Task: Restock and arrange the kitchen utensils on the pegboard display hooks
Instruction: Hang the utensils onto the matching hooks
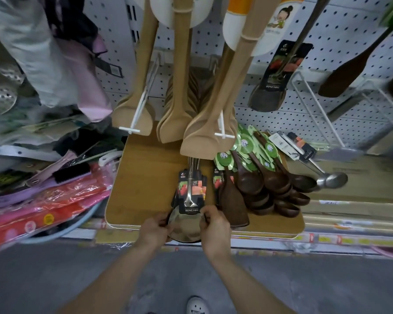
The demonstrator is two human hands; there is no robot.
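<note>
Left hand [156, 227] – fingers curled round the left edge of a steel turner bundle [184, 230]; right hand [214, 224] – fingers and thumb pinching the right edge of the same bundle, at the foot of its black cards [192, 191]. The bundle lies flat on the bamboo board [143, 177], blades toward the person and overhanging the board's near edge, handles pointing toward the pegboard [340, 26]; it looks like several pieces stacked, though the count cannot be read. Just right of it, on the same board: one dark wooden spatula [233, 205], then a heap of dark wooden ladles [275, 184] with round green tags [246, 143], bowls toward the near edge. Beyond the board's right edge lies a steel ladle [332, 180], bowl to the right. Above the board hang pale bamboo spatulas [175, 123] in three groups on white hooks [141, 103], blades down. Further right on the pegboard hangs a carded steel turner [268, 98]. Left of the board: pink and red packets [50, 200] in clear wrap.
</note>
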